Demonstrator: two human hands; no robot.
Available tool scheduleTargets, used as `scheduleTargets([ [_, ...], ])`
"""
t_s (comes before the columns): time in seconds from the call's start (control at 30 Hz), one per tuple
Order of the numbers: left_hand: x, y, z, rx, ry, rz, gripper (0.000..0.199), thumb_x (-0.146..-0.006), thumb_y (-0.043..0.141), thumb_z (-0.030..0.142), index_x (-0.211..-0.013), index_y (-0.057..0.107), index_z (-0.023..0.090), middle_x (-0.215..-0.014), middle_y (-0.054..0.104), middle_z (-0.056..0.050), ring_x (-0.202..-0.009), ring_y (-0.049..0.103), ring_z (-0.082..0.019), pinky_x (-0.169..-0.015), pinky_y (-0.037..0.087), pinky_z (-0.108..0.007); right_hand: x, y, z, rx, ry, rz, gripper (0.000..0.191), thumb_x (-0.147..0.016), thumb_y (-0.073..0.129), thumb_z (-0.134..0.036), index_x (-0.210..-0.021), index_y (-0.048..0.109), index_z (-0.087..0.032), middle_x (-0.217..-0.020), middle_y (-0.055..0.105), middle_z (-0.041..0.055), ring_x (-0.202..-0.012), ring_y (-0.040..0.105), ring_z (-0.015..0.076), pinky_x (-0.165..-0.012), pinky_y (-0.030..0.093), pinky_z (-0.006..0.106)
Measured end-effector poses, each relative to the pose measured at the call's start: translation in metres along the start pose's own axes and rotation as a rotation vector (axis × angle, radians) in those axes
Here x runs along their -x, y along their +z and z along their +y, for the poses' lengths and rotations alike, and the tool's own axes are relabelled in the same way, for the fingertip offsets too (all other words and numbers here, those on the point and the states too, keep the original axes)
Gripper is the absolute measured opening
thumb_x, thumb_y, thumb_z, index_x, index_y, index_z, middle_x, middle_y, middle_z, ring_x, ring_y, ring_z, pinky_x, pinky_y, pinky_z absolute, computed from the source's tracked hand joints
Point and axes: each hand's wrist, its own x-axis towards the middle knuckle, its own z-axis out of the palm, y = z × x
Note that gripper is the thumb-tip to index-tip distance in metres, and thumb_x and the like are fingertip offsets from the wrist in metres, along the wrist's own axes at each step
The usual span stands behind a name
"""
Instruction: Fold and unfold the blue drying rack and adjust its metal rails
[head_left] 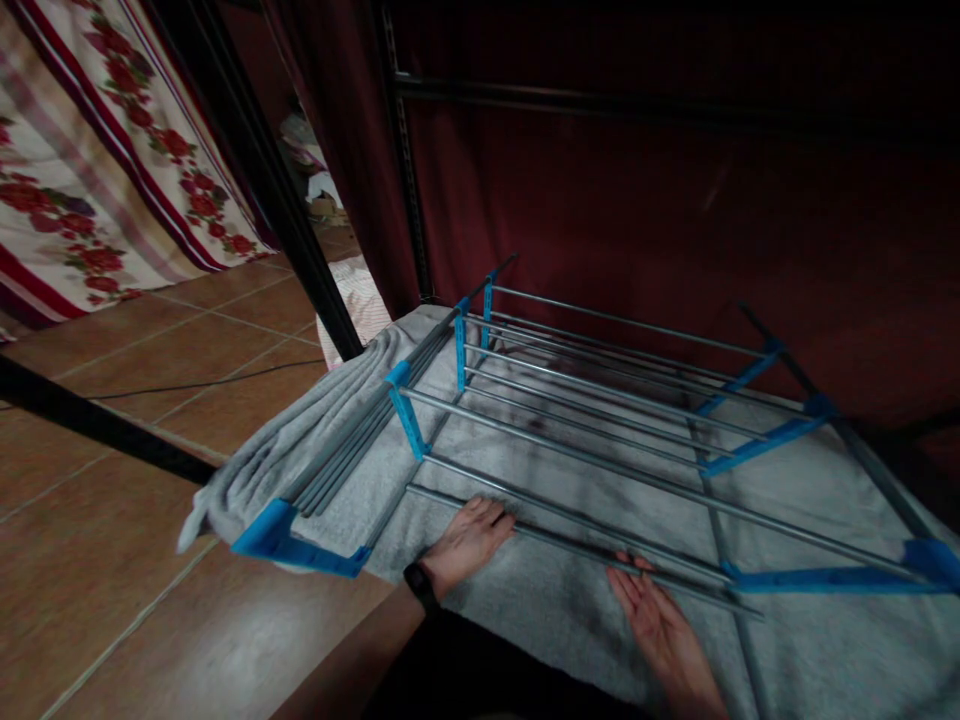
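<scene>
"Head view first: where are your hands, and on what?"

"Both are at one metal rod (562,543), which slants along the near side of the rack (525,435), over the grey blanket (555,620). My left hand (474,540) is curled down over it, fingers together. My right hand (652,615) is palm up, fingers reaching under it — how firmly they grip, I cannot tell."

"How much room do you have?"

"A strip of bare blanket lies between the rod and my dark clothing (480,670), and it widens past my right hand. On the left the blanket ends in a thick folded edge, with tiled floor (262,630) beyond."

"And what's in the way?"

"Mostly the rack itself. Its next rod (577,518) runs just beyond mine, close alongside. A front left bracket (300,550), blue, juts out at the blanket's near left corner; a front right bracket (832,580) lies to the right of my right hand. At the blanket's far edge a dark red curtain (600,200) hangs behind the rack. By the left edge a black post (292,190) rises, and a low black rail (97,415) crosses above the floor — a floral curtain (97,170) hangs farther off."
</scene>
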Motion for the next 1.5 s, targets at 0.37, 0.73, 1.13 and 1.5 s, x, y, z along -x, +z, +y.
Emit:
scheduleTargets([
  [0.37,0.0,0.003,-0.003,-0.003,0.017,0.024,0.028,-0.105,0.039,0.035,-0.101,0.062,0.021,-0.1,0.06,-0.005,-0.097,0.054,-0.021,-0.094,0.041,-0.038,0.006,0.017,-0.005,-0.043,-0.084,0.035,0.022,-0.07,0.088,-0.03,-0.089,0.078,-0.029,-0.111,0.075,0.0022,-0.123,0.062,0.0234,-0.115,0.044,0.048],
  [0.73,-0.001,0.003,-0.003,-0.089,0.075,0.019,0.025,-0.106,0.037,0.03,-0.107,0.061,0.021,-0.102,0.059,-0.006,-0.098,0.053,-0.022,-0.093,0.04,-0.038,0.011,0.033,-0.011,-0.066,-0.102,0.027,0.024,-0.074,0.085,-0.037,-0.091,0.076,-0.025,-0.117,0.072,0.0046,-0.126,0.059,0.0225,-0.117,0.042,0.045],
  [1.13,-0.002,0.011,-0.004,-0.188,0.094,0.043,0.019,-0.102,0.043,0.018,-0.108,0.061,0.019,-0.103,0.062,-0.007,-0.098,0.056,-0.022,-0.095,0.043,-0.039,0.008,0.027,-0.01,-0.12,-0.064,-0.003,0.02,-0.08,0.081,-0.032,-0.098,0.074,-0.027,-0.115,0.073,0.0031,-0.12,0.064,0.0203,-0.115,0.046,0.044],
  [1.5,-0.001,0.023,-0.019,-0.125,0.134,0.179,0.035,-0.106,0.036,0.034,-0.121,0.065,0.022,-0.109,0.07,-0.007,-0.104,0.063,-0.023,-0.098,0.046,-0.042,0.01,0.042,-0.01,-0.207,-0.125,-0.071,0.015,-0.078,0.083,-0.034,-0.088,0.074,-0.027,-0.107,0.074,0.0013,-0.113,0.066,0.0191,-0.11,0.048,0.042],
])
